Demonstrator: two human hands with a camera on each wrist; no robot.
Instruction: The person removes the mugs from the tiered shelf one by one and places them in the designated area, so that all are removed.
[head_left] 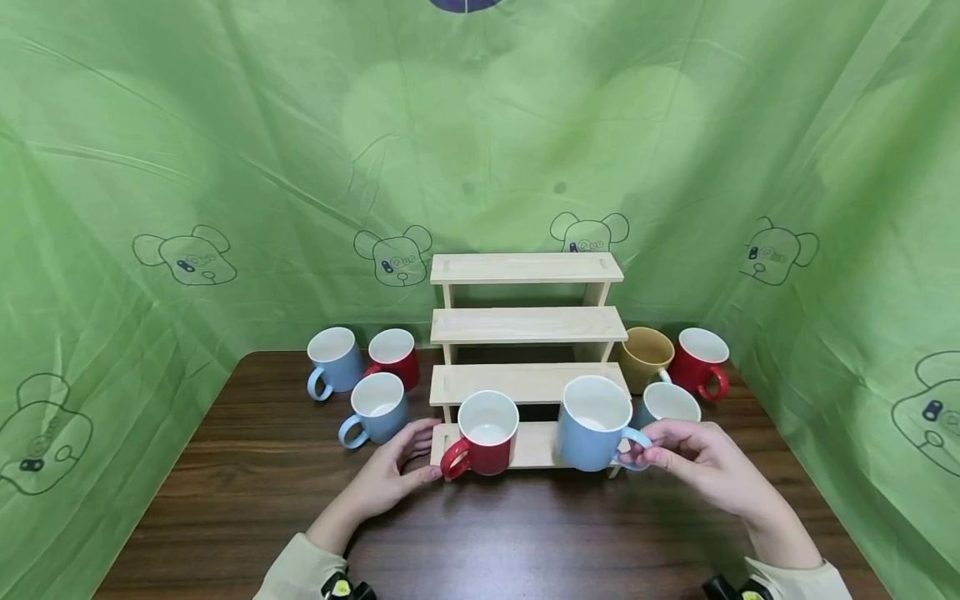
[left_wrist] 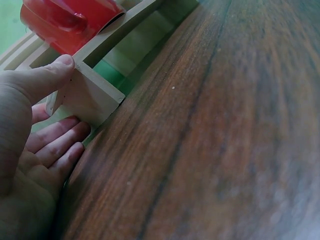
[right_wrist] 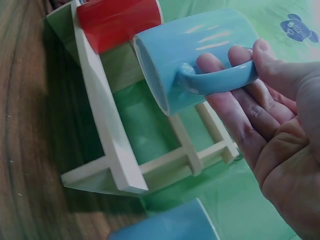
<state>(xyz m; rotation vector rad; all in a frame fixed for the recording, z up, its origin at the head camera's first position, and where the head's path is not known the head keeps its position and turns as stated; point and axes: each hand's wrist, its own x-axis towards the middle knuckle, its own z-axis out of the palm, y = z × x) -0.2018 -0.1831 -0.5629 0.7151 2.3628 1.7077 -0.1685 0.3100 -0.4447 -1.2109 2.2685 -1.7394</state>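
A four-step wooden display stand (head_left: 527, 323) is at the middle of the table. My left hand (head_left: 393, 471) holds the left end of its lowest step, thumb at the front corner (left_wrist: 65, 62) and fingers along the side. On that step sits a red mug (head_left: 491, 442) with a white inside, its handle toward the left hand. By its handle, my right hand (head_left: 693, 458) grips a light blue mug (head_left: 588, 437) at the right part of the same step. In the right wrist view, this blue mug (right_wrist: 200, 55) appears raised above the step board (right_wrist: 107, 110).
Left of the stand are two blue mugs (head_left: 341, 367) and a red mug (head_left: 401, 364). To the right stand a yellow mug (head_left: 641, 367), a red mug (head_left: 690, 367) and another blue mug (head_left: 667, 404), partly hidden by the right hand. Green cloth (head_left: 480, 150) hangs behind the dark wooden table (head_left: 495, 542).
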